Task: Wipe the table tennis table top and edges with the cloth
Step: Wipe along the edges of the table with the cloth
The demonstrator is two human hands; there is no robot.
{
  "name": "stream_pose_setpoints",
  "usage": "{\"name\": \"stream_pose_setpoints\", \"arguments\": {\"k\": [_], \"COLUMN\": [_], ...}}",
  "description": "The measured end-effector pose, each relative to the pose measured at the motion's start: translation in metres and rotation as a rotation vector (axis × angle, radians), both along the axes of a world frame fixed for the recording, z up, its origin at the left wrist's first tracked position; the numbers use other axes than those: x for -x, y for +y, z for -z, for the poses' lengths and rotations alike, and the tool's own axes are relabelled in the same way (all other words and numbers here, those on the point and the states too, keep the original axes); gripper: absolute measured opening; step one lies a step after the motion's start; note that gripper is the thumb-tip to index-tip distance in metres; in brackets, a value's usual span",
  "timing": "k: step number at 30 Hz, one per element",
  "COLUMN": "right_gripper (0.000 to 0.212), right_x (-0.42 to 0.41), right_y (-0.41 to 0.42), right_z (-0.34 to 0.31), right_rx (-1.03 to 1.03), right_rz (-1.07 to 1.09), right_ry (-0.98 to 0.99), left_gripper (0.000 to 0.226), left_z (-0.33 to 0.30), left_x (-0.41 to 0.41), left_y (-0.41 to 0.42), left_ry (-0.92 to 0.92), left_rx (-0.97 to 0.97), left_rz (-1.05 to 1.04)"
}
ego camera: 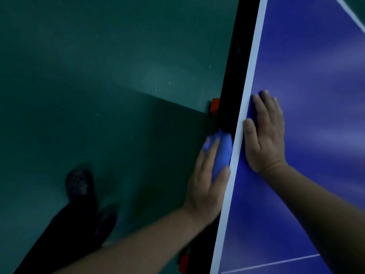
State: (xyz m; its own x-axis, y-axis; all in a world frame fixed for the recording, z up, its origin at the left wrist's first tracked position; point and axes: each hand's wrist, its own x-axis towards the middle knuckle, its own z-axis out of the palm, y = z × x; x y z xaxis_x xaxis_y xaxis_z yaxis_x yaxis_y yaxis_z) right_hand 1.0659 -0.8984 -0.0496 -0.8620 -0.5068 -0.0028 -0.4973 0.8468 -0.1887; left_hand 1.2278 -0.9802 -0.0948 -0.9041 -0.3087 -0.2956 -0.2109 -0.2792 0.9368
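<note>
Down at the near corner: a red bracket [184,263] sticks out under the table edge [230,107], with the person's dark shoes [79,184] off on the green floor [98,66].
Left hand: the left hand [205,184] holds the blue cloth [222,155], fingers wrapped over it, and presses it against the dark side face of the table edge, just below the white border line [246,95].
Right hand: the right hand [264,133] lies flat and spread on the blue table top [316,76], holding nothing, thumb right on the white line. Looks like it's bracing.
Where the cloth is: on the side edge, not on the top, roughly level with the right hand.
Step, I reckon: running the cloth along the edge.
Tip: keep the palm pushing sideways into the edge so the cloth doesn't bunch, and slide in one long pass rather than dabbing.
Watch out: a second red bracket [214,105] sits just ahead on the underside; cloth could snag there.
Farther off: the top stretches away with another white line [351,14] near the corner of view.
</note>
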Motion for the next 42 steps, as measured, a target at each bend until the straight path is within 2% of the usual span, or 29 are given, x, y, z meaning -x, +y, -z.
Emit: {"name": "stream_pose_setpoints", "arguments": {"k": [2,4,7,11,13,17,20,22,27,31,33,38,40,42], "right_gripper": [0.059,0.059,0.058,0.058,0.058,0.058,0.057,0.057,0.057,0.058,0.057,0.057,0.057,0.057], "right_x": [-0.001,0.0,0.0,0.0,0.0,-0.002,-0.001,-0.001,-0.002,-0.001,-0.001,-0.001,-0.002,-0.001], "right_y": [0.001,0.0,-0.001,-0.005,-0.005,-0.007,-0.007,-0.006,-0.005,-0.006,-0.006,-0.005,-0.005,-0.005], "right_z": [0.0,0.0,0.0,0.001,0.001,0.003,0.003,0.004,0.005,0.004,0.004,0.004,0.003,0.002], "right_rx": [0.006,0.017,0.012,0.024,0.022,0.031,0.031,0.033,0.029,0.019,0.023,0.027,0.031,0.03], "right_rz": [-0.003,-0.007,-0.002,-0.002,-0.004,0.007,0.001,-0.001,-0.003,-0.004,-0.003,-0.008,0.005,0.005], "right_ry": [-0.007,-0.008,-0.011,-0.013,-0.012,-0.011,-0.014,-0.015,0.0,-0.003,-0.001,-0.001,-0.018,-0.021], "left_gripper": [0.062,0.059,0.061,0.064,0.064,0.064,0.062,0.064,0.064,0.062,0.063,0.061,0.062,0.064], "left_z": [-0.001,-0.002,0.0,0.014,0.013,0.01,0.004,-0.002,0.001,0.008,0.01,0.005,0.001,0.001], "left_x": [-0.058,-0.078,-0.017,0.104,0.128,0.064,-0.008,-0.017,0.092,0.174,0.155,0.035,0.028,0.056], "left_y": [0.02,0.029,0.007,-0.046,-0.057,-0.035,-0.006,-0.001,-0.044,-0.071,-0.064,-0.02,-0.017,-0.028], "left_ry": [-0.003,-0.007,-0.073,-0.061,-0.06,0.026,-0.021,-0.075,-0.095,-0.097,-0.07,-0.053,-0.096,-0.137], "left_rx": [0.073,0.165,-0.006,0.054,0.05,0.043,0.004,-0.016,0.077,0.031,0.025,-0.043,-0.079,-0.074], "left_rz": [0.012,0.013,-0.013,-0.002,-0.017,-0.001,0.029,0.05,0.057,-0.013,-0.018,-0.029,-0.019,-0.012]}}
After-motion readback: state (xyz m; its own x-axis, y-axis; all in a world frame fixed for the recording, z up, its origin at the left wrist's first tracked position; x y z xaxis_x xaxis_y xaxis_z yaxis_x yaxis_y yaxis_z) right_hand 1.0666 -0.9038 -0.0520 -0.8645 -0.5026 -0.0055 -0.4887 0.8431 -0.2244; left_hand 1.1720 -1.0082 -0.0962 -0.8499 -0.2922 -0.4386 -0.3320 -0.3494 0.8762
